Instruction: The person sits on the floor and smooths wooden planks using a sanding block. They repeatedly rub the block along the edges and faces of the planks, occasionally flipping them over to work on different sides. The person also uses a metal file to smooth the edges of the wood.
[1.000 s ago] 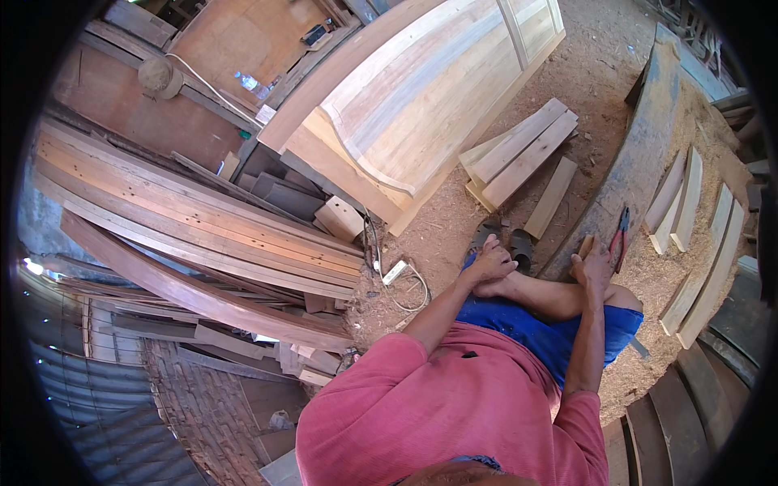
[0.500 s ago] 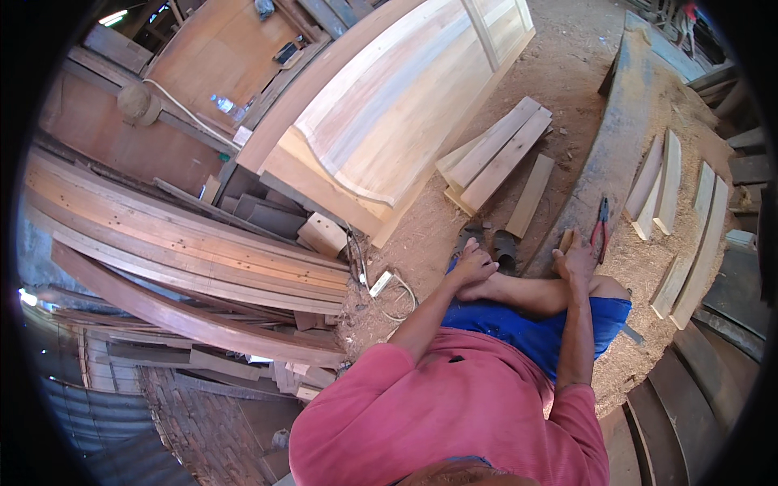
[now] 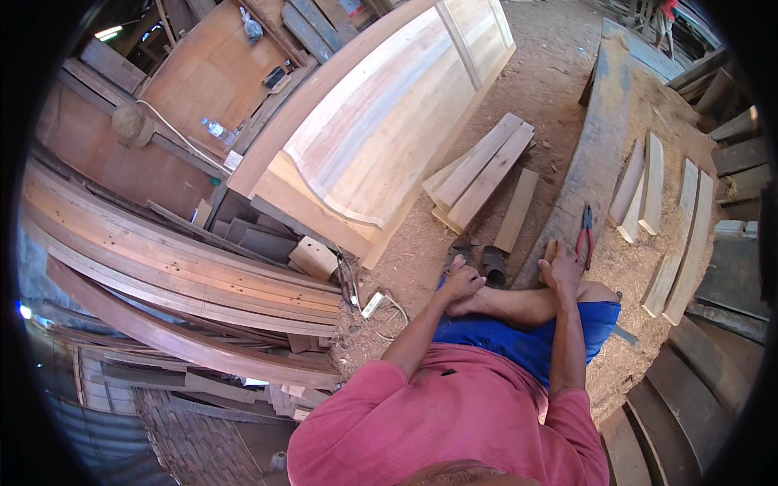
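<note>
I sit with my legs folded beside a long worn plank [image 3: 598, 134]. My left hand [image 3: 465, 280] rests at my bare foot, its fingers partly spread, and no object shows in it. On the plank, my right hand [image 3: 561, 270] grips a small wooden block [image 3: 551, 249], whose upper end sticks out past the fingers. Just right of that hand, pliers with red handles [image 3: 584, 237] lie on the plank. A pair of dark sandals [image 3: 493, 266] is on the ground beyond my left hand.
Short boards [image 3: 483, 174] are stacked ahead, with curved slats [image 3: 689, 239] on sawdust to the right. A large wooden panel [image 3: 381, 121] stands ahead left, and long timbers [image 3: 186, 251] lie at the left. A white power strip [image 3: 373, 305] sits near my left arm. Another person [image 3: 664, 28] is far off.
The view has shifted slightly, so the surroundings sit a little further left in it. Both hands keep nearly the same places at the foot and on the block.
</note>
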Motion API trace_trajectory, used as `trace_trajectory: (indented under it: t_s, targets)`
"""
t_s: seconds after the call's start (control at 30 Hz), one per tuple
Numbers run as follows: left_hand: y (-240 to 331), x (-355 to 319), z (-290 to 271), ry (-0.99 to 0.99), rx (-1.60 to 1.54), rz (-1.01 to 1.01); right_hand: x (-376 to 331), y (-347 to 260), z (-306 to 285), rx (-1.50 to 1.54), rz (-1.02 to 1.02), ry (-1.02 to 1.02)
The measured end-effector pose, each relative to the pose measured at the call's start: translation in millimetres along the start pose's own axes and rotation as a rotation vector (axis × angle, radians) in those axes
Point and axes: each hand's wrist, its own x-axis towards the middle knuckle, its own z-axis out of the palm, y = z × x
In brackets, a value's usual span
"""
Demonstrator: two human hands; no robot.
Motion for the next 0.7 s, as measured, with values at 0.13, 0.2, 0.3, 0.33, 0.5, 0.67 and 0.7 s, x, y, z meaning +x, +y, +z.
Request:
trace_trajectory:
  t_s: [0.13, 0.2, 0.3, 0.33, 0.5, 0.67, 0.7]
  targets:
    - [-6, -5, 2, -0.045, -0.007, -0.047, -9, -26, -26, 0.005, 0.145, -0.169]
    - [-4, -6, 4, 0.012, -0.026, -0.050, -8, -25, -27, -0.021, 0.157, -0.184]
    - [-2, 2, 0, 0.018, 0.004, 0.037, -2, -7, -7, -0.050, 0.070, -0.106]
    - [-5, 3, 0, 0.003, 0.020, 0.075, -4, -6, -7, -0.086, 0.090, -0.115]
    - [-23, 0, 11, -0.037, -0.054, 0.002, -12, -31, -22, -0.083, 0.118, -0.181]
    - [-19, 3, 12, 0.019, -0.072, 0.052, -9, -25, -21, -0.055, 0.149, -0.166]
    - [-20, 6, 11, -0.016, -0.080, 0.043, -8, -25, -19, -0.055, 0.147, -0.154]
